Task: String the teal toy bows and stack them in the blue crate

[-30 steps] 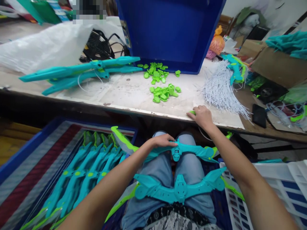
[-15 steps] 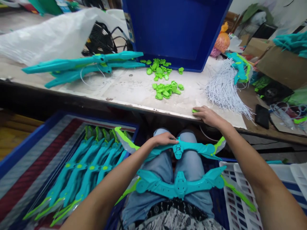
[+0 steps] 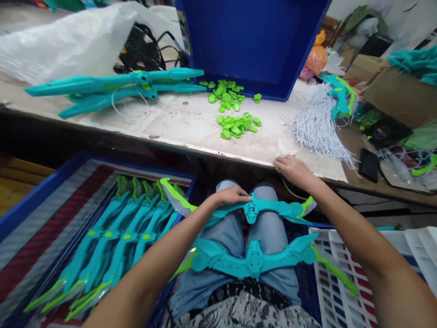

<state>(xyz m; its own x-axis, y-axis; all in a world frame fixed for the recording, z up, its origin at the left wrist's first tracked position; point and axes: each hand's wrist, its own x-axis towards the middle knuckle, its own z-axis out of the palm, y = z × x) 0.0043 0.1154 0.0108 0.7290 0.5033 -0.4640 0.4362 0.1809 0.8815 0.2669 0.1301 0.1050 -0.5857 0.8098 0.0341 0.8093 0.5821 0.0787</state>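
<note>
My left hand point(image 3: 232, 196) is closed on a teal plastic toy bow point(image 3: 282, 207) with lime-green tips, near its middle, where a small rectangular slot shows. That bow lies across my knees. At the table's front edge, my right hand point(image 3: 293, 171) pinches a small lime-green plastic piece point(image 3: 277, 168), mostly hidden by the fingers. Closer to my body, a second toy bow point(image 3: 225, 262) rests over my thighs, touched by neither hand. Loose green pieces point(image 3: 235, 126) lie in two heaps on the table point(image 3: 170, 123).
A blue crate point(image 3: 252, 45) stands behind the heaps. To the left are more toy bows point(image 3: 102, 86) on the table and a low blue tray point(image 3: 73, 166) with several bows in a row. White strings point(image 3: 312, 123), a phone point(image 3: 368, 165) and a white basket point(image 3: 336, 273) are on the right.
My right hand has drawn the green piece slightly toward me, from the tabletop to its front edge. My left hand keeps its hold on the bow. The view has shifted slightly.
</note>
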